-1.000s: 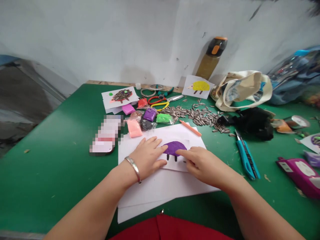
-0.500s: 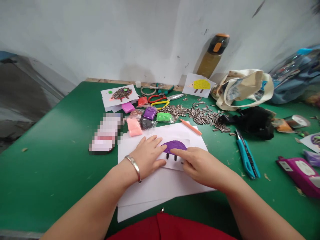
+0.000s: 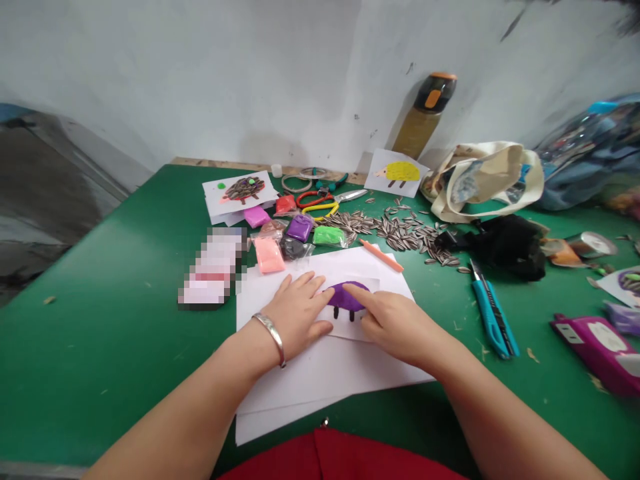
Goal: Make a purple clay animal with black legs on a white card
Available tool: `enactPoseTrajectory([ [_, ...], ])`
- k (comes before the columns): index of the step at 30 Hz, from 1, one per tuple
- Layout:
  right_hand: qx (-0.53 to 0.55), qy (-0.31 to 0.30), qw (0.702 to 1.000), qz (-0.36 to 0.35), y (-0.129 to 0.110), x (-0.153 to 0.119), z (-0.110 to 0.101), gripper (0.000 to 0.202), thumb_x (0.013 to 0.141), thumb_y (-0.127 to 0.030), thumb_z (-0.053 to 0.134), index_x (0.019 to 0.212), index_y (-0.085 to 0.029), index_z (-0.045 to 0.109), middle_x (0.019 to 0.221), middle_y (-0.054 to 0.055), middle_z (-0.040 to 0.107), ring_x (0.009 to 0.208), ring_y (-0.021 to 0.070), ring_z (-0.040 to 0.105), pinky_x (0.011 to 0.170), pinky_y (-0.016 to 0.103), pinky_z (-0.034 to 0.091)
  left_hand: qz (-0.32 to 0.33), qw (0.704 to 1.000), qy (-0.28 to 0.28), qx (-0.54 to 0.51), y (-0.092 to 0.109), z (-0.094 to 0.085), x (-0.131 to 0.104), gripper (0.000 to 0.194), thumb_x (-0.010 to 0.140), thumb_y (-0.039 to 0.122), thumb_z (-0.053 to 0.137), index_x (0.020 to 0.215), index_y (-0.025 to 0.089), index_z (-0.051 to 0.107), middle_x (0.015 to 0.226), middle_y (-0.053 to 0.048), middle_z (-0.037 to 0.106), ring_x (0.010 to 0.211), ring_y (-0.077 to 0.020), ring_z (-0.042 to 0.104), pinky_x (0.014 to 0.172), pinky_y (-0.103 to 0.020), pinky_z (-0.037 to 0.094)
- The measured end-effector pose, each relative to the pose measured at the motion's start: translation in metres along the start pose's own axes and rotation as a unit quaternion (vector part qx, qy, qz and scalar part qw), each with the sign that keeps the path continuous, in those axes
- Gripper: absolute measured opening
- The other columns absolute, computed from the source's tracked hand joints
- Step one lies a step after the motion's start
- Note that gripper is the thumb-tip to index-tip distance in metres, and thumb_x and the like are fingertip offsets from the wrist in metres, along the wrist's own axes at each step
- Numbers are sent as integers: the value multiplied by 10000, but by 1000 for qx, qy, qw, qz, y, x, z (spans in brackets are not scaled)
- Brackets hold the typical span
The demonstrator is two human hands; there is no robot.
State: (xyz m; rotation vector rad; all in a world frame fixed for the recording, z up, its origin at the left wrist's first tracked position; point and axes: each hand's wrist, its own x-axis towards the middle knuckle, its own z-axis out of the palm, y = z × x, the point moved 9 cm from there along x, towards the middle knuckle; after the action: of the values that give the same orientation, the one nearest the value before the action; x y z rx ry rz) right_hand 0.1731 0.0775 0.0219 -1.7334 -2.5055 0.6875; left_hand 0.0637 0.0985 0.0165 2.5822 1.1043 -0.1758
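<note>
Purple modelling clay, a flat dome with two dark legs (image 3: 347, 298), lay on the small white paper card (image 3: 350, 327), mid-smoothing by my reading. The right hand (image 3: 395, 323) pressed it with one extended forefinger, other fingers curled; the left hand (image 3: 299, 313), spread flat, pinned the card. Next would want gentle, even pressing. Sunflower seeds (image 3: 400, 233) lay scattered beyond.

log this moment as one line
left hand: flat on paper, beside clay | right hand: forefinger pressing clay | clay: purple dome on paper | near: seeds, knife
</note>
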Motion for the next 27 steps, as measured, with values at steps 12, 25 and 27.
enactPoseTrajectory([
  [12, -15, -36, 997, 67, 14, 8, 7, 613, 833, -205, 343, 1442, -271, 357, 989, 83, 711, 845, 261, 640, 621, 298, 341, 0, 1000, 11, -3, 0, 3, -1, 576, 870, 423, 574, 1375, 183, 438, 1468, -148, 397, 1372, -355, 293, 1082, -606, 270],
  [25, 116, -37, 989, 88, 30, 7, 3, 653, 799, -203, 390, 1437, -341, 390, 947, 35, 700, 754, 196, 622, 657, 280, 408, -4, 1000, 7, -11, -2, 3, 0, 572, 862, 384, 584, 1378, 183, 442, 1481, -145, 383, 1383, -350, 281, 1097, -599, 246],
  [27, 157, -33, 982, 104, 41, 2, -1, 656, 800, -198, 390, 1441, -337, 388, 884, 13, 690, 718, 173, 601, 656, 269, 409, -3, 1000, 6, -13, -2, 2, 0, 563, 861, 369, 581, 1376, 190, 443, 1480, -142, 388, 1382, -347, 286, 1092, -602, 256],
])
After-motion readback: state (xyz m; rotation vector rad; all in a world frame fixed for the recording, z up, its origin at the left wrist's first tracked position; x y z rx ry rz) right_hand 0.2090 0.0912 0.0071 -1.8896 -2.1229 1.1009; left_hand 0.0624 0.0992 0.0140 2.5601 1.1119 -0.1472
